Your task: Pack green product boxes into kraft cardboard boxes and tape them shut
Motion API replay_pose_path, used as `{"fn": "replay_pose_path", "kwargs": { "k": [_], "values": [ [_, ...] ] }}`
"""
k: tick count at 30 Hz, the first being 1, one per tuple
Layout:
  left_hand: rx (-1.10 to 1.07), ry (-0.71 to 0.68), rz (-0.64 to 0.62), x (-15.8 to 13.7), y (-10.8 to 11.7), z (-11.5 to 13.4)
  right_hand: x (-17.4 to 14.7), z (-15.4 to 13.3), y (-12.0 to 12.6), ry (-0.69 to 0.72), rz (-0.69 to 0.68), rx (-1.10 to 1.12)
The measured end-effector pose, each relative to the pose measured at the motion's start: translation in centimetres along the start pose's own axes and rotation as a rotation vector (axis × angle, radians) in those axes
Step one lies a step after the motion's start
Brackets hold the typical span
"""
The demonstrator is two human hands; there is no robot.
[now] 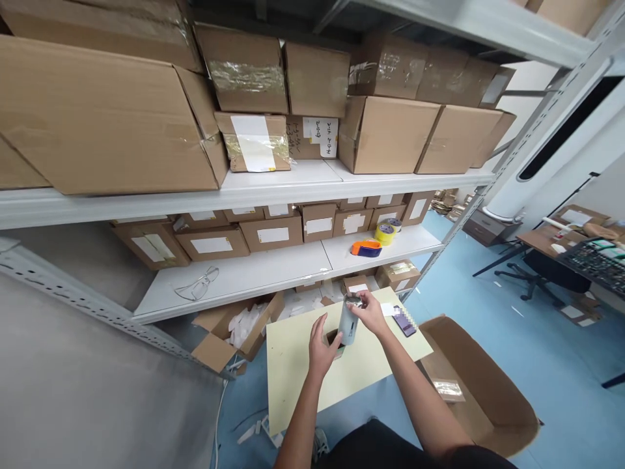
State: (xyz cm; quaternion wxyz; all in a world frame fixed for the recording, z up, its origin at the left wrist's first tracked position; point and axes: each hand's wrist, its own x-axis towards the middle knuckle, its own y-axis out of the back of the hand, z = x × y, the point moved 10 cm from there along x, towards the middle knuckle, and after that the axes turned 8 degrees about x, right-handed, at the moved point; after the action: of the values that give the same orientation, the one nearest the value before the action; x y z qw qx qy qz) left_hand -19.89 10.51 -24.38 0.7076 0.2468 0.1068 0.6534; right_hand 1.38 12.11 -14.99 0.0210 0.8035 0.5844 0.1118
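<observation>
A light grey-blue tumbler (347, 326) with a shiny metallic top stands nearly upright, slightly tilted, over the cream tabletop (288, 371). The fingers of my right hand (370, 312) are closed around its upper end. My left hand (321, 348) is at the left of a small open box (340, 352), fingers stretched upward and apart, thumb near the tumbler's lower end. Much of the box is hidden by that hand and the tumbler; whether the tumbler's bottom is inside it I cannot tell. A phone (405, 321) lies to the right, beside a white paper (389, 309).
Shelves (263, 260) ahead hold many cardboard boxes, glasses (198, 284), yellow tape (385, 233) and an orange-and-blue tape dispenser (366, 248). An open carton (249, 326) with white packing sits left of the table; a large open carton (478, 391) stands right.
</observation>
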Motion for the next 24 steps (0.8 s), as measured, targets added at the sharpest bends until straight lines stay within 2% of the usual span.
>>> {"fn": "replay_pose_path", "kwargs": {
  "k": [2,4,6,9,12,14,19,22,24],
  "values": [
    [-0.121,-0.035,-0.028,1.3,0.8,3.6,-0.3,-0.5,-1.0,0.001,-0.035,-0.003],
    [-0.141,-0.066,-0.053,2.7,1.4,6.6,-0.6,-0.8,-1.9,-0.015,-0.052,0.042],
    [-0.128,-0.056,-0.021,4.1,2.2,8.2,-0.8,-1.0,-2.3,-0.046,-0.058,0.147],
    [-0.142,-0.042,-0.002,6.1,3.2,8.7,-1.4,-1.4,-2.8,-0.102,-0.178,0.355],
    [-0.311,-0.003,-0.089,8.2,3.2,8.4,-2.9,-1.4,-3.6,-0.183,-0.378,0.49],
    [-0.451,0.019,-0.149,9.5,3.0,8.6,-3.8,-1.1,-3.9,-0.229,-0.441,0.539],
    [-0.665,0.082,-0.248,11.2,1.6,9.6,-3.7,-0.2,-4.2,-0.257,-0.352,0.607],
    [-0.703,0.121,-0.276,11.4,0.7,9.7,-3.3,0.0,-4.4,-0.26,-0.326,0.62],
    [-0.679,0.108,-0.273,11.4,0.6,9.8,-3.0,0.4,-3.7,-0.244,-0.26,0.595]
  ]
}}
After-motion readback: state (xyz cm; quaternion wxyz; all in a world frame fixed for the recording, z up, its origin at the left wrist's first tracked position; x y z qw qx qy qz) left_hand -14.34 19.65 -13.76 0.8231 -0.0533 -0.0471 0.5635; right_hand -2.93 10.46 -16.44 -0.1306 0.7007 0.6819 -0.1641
